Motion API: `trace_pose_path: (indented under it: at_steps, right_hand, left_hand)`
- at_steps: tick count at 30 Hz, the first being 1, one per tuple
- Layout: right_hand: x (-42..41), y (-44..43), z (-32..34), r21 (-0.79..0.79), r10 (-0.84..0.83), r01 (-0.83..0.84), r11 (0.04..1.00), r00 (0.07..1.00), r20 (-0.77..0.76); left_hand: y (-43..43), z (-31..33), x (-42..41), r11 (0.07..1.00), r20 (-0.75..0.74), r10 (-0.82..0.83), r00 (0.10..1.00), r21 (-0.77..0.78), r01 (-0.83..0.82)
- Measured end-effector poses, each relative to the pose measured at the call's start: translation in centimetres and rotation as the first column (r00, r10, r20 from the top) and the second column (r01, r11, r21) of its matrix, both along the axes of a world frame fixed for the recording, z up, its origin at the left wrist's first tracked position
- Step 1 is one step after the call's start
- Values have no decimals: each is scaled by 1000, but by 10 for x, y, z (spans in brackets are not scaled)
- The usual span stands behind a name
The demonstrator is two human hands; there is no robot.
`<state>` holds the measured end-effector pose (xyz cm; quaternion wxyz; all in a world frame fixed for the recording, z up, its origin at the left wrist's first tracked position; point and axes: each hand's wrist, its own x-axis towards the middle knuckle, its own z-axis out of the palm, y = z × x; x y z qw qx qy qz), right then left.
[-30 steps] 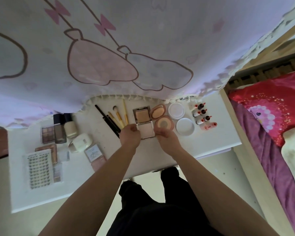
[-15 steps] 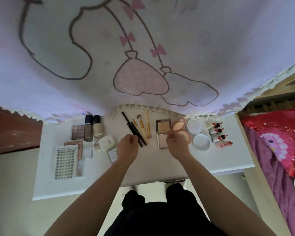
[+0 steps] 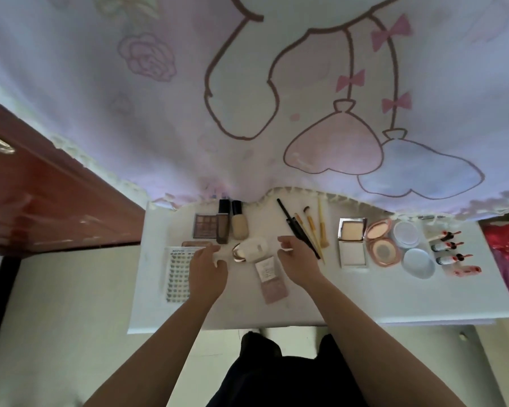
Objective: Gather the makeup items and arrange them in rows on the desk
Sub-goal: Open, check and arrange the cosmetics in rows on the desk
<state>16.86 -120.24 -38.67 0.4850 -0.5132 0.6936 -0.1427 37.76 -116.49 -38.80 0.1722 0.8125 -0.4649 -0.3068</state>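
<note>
Grip first: left grip (image 3: 207, 270) and right grip (image 3: 299, 261) are both loose, fingers apart, nothing clamped in either. They flank the white oval case (image 3: 252, 247). Left fingertips sit just beside its gold-rimmed end and the right ones are near the other end. Can't tell if either actually touches it. Looks like a two-sided reach to lift or square it up. The case is smooth, rounded and glossy, so it probably slips under a one-sided pinch.

Just below, a flat pink tube (image 3: 270, 279) with a paper label lies skewed, out of line with everything else. My guess is it goes next.

Left cluster looks half sorted:
- dotted sticker sheet (image 3: 175, 274), thin and flat
- square eyeshadow palette (image 3: 205, 226)
- dark bottle (image 3: 223, 223) and pale bottle (image 3: 239, 224) lying side by side, caps toward the curtain (image 3: 159, 113)

Right of the grips:
- black pencil (image 3: 296, 229) and thin wooden-handled brushes (image 3: 315, 230), fanned rather than parallel
- mirrored square compact (image 3: 352, 245), open
- round pink compact (image 3: 383, 245), open
- two round white lids (image 3: 406, 234)
- four small red-tipped bottles (image 3: 448, 247) stacked in a neat column

Right side of the white table (image 3: 365, 301) already reads as rows, likely grouped by shape. The left-centre part is what remains.
</note>
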Motion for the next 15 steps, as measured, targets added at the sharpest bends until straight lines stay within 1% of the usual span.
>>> trace_pose_path:
  at_steps: [4,6,9,13,15]
  right_hand:
    - [31,9,-9,11,42,-41,999,999,-24]
    - [43,12,-11,6,81,-80,997,996,-42]
    - [59,8,-12,-27,115,-118,993,989,-88]
    - [77,-6,-11,-52,155,-164,985,977,-146]
    - [84,-15,-10,-59,193,-208,976,962,-195]
  left_hand:
    - [8,-14,31,999,68,-42,997,-12,43]
    - [9,-17,41,997,100,-73,992,33,70]
    - [9,-22,52,986,164,-155,974,85,143]
    - [12,-29,64,961,217,-276,936,92,261]
    - [14,-33,66,952,238,-307,921,84,295]
